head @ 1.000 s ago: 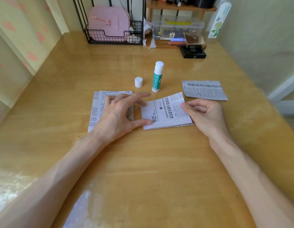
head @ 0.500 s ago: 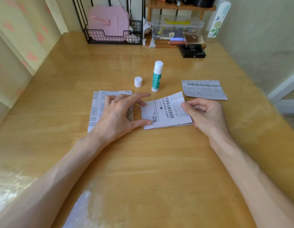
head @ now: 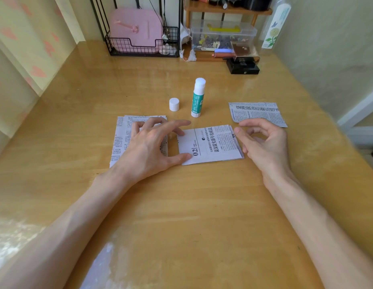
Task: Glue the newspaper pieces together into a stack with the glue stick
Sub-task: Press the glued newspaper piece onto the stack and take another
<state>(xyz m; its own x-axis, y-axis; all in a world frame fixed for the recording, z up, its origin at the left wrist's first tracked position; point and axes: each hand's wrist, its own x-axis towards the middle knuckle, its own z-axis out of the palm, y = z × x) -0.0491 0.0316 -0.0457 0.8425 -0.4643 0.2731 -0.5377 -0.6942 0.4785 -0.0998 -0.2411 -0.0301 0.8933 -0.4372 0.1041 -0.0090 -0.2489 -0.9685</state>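
Beside the stack [head: 210,146], relaxed hands [head: 148,149] [head: 264,144].

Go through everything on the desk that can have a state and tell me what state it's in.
Glue stick: uncapped, upright.
Cap: off, standing beside it.
Middle newspaper stack: flat, left hand touching its edge.
Left newspaper pile: flat, under that hand.
Right newspaper piece: flat, untouched.
Right hand: loosely curled, holding nothing.

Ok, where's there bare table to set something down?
Free: the wide bare table between the forearms, and the strip from glue stick and cap back to the wire basket. Crowded: the middle row of newspaper pile, left hand, newspaper stack, right hand, single newspaper piece.
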